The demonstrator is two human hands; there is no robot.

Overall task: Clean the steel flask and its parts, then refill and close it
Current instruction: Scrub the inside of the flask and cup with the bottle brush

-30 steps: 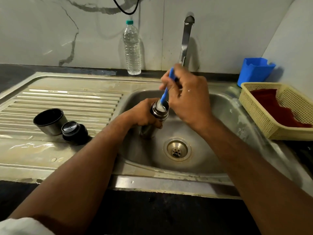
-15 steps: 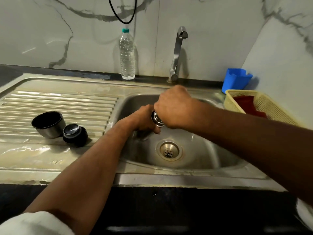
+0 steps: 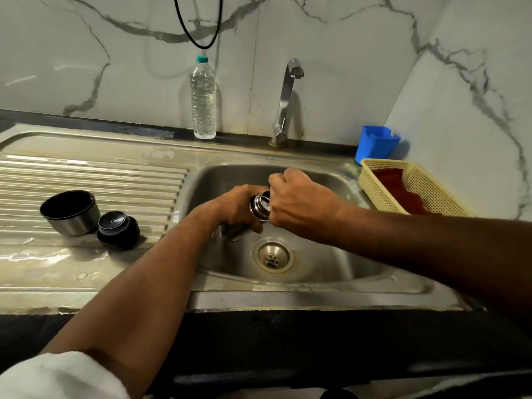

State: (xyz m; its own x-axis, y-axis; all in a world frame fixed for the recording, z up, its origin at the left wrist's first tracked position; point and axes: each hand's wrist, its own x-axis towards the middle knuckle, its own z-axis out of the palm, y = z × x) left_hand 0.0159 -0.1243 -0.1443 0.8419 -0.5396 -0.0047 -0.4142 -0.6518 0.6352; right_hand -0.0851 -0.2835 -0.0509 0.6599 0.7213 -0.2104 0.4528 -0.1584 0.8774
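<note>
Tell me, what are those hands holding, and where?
The left hand grips the steel flask around its body; the right hand is closed at its mouth, contents hidden.

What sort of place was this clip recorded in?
Most likely a home kitchen: a steel sink with a ribbed drainboard, a tap against a marble-patterned wall, and a yellow basket on a dark counter.

The left hand (image 3: 241,207) is covering most of the steel flask (image 3: 260,207) (only its threaded neck is showing); the right hand (image 3: 299,201) is hiding its mouth.
</note>
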